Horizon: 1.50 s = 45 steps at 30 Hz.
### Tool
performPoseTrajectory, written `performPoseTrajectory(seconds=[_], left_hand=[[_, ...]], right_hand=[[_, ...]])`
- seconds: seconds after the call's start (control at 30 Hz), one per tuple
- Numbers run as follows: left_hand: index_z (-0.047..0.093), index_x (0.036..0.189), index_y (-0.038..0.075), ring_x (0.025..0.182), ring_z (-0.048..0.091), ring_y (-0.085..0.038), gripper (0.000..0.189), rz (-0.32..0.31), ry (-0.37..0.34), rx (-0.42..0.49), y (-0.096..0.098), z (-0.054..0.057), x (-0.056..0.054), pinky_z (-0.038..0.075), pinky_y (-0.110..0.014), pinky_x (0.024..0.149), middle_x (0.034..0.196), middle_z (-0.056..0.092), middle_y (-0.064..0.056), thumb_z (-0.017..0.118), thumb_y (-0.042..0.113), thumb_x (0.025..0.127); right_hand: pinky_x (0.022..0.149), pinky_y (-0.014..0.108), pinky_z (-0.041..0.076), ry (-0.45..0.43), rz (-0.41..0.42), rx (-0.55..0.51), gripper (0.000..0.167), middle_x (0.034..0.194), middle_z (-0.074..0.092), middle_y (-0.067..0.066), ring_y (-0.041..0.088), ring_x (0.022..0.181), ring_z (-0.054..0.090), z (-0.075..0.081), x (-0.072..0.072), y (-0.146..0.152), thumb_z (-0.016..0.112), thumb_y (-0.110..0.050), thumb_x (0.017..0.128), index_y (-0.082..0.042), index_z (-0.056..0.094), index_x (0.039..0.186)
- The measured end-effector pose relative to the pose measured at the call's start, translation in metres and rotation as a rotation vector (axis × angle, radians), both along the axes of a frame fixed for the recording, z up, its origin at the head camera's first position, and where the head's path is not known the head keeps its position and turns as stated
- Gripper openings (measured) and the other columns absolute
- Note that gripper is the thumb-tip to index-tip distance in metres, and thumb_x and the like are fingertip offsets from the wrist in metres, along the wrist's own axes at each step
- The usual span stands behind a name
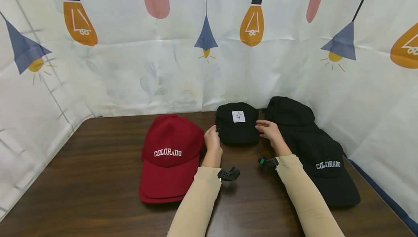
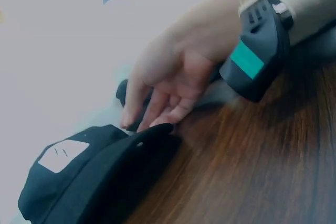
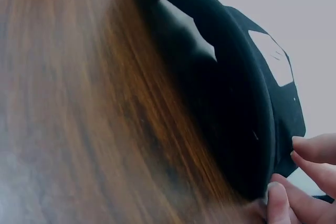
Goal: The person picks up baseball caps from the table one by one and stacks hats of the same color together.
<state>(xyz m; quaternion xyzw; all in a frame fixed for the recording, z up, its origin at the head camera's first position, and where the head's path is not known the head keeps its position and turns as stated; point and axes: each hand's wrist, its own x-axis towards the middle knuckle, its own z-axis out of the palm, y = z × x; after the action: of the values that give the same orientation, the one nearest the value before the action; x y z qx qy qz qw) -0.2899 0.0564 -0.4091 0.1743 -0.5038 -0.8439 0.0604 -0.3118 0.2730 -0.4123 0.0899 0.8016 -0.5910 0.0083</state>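
A small black cap [image 1: 237, 133] with a white marked label [image 1: 238, 116] sits near the back of the dark table, brim toward me. My left hand [image 1: 213, 141], fingers curled, holds its left edge. At its right edge my right hand [image 1: 270, 133] pinches the brim corner with its fingertips, seen closer in the right wrist view, where its fingers [image 3: 278, 195] meet the brim's end. The left wrist view shows the right hand [image 2: 173, 72] across the cap [image 2: 94, 177], somewhat blurred. Whether the cap's underside fully touches the table I cannot tell.
A red cap [image 1: 173, 139] lettered COLORADO stands left of my left hand. Right of my right arm is a black COLORADO cap [image 1: 321, 153], with another black cap [image 1: 289, 111] behind it. A printed curtain [image 1: 130, 66] hangs at the table's back and sides.
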Motion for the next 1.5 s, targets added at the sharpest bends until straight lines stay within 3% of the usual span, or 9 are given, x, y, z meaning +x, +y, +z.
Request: performPoseTrajectory(seconds=[0.13,0.33,0.47,0.73,0.93,1.07,1.23,1.5], left_hand=[[0.059,0.135,-0.011,0.128,0.049,-0.038,0.04,0.001,-0.022,0.022,0.0,-0.003,0.0,0.036,-0.045,0.113,0.14,0.054,-0.027,0.042,0.001,0.1],[0.06,0.133,-0.013,0.131,0.054,-0.034,0.038,0.002,0.035,-0.083,0.001,-0.012,-0.003,0.04,-0.039,0.112,0.135,0.06,-0.026,0.047,-0.008,0.098],[0.054,0.137,-0.015,0.135,0.051,-0.037,0.04,-0.001,0.043,-0.083,0.002,-0.009,0.002,0.038,-0.042,0.114,0.138,0.057,-0.03,0.044,-0.012,0.098],[0.061,0.132,-0.013,0.123,0.058,-0.038,0.042,0.075,0.068,-0.098,0.008,-0.008,0.011,0.046,-0.042,0.106,0.129,0.063,-0.03,0.046,-0.02,0.093],[0.065,0.128,-0.01,0.116,0.06,-0.035,0.042,0.116,0.074,-0.087,0.013,-0.004,0.015,0.048,-0.041,0.102,0.127,0.065,-0.027,0.048,-0.02,0.092],[0.065,0.13,-0.01,0.121,0.057,-0.036,0.043,0.096,0.072,-0.096,0.015,-0.001,0.02,0.046,-0.042,0.105,0.129,0.063,-0.026,0.047,-0.019,0.092],[0.064,0.134,-0.005,0.13,0.049,-0.038,0.05,0.045,0.038,-0.128,0.015,0.002,0.029,0.04,-0.047,0.112,0.132,0.058,-0.024,0.04,-0.017,0.092],[0.057,0.142,-0.004,0.137,0.044,-0.038,0.057,-0.022,0.042,-0.084,0.013,0.011,0.039,0.036,-0.047,0.115,0.139,0.054,-0.024,0.038,-0.017,0.09]], right_hand=[[0.104,0.042,0.046,-0.005,0.006,-0.029,0.05,0.155,0.042,0.026,0.039,0.135,0.047,-0.001,0.004,0.002,0.057,-0.009,0.105,0.004,0.044,0.152],[0.107,0.044,0.042,-0.022,-0.005,-0.084,0.054,0.158,0.039,0.023,0.039,0.138,0.045,-0.004,0.004,0.004,0.059,-0.004,0.103,0.0,0.042,0.154],[0.102,0.037,0.043,-0.024,-0.018,-0.135,0.058,0.159,0.038,0.022,0.036,0.136,0.045,-0.003,0.006,0.005,0.06,-0.002,0.102,-0.002,0.04,0.156],[0.095,0.029,0.041,-0.042,-0.021,-0.21,0.062,0.163,0.033,0.018,0.03,0.14,0.04,0.005,0.012,0.005,0.059,-0.001,0.101,-0.005,0.036,0.158],[0.077,0.019,0.045,-0.039,-0.021,-0.198,0.061,0.163,0.033,0.017,0.022,0.125,0.045,0.011,0.015,0.005,0.059,-0.002,0.102,-0.006,0.037,0.158],[0.072,0.017,0.044,-0.04,-0.012,-0.198,0.061,0.164,0.031,0.017,0.019,0.121,0.043,0.016,0.019,0.007,0.059,-0.002,0.102,-0.006,0.036,0.159],[0.071,0.017,0.043,-0.027,0.044,-0.17,0.062,0.165,0.026,0.019,0.024,0.13,0.039,0.023,0.027,0.011,0.057,-0.001,0.102,-0.004,0.032,0.16],[0.075,0.018,0.044,-0.009,0.108,-0.138,0.066,0.166,0.021,0.024,0.029,0.134,0.037,0.035,0.041,0.017,0.056,-0.002,0.103,-0.003,0.025,0.161]])
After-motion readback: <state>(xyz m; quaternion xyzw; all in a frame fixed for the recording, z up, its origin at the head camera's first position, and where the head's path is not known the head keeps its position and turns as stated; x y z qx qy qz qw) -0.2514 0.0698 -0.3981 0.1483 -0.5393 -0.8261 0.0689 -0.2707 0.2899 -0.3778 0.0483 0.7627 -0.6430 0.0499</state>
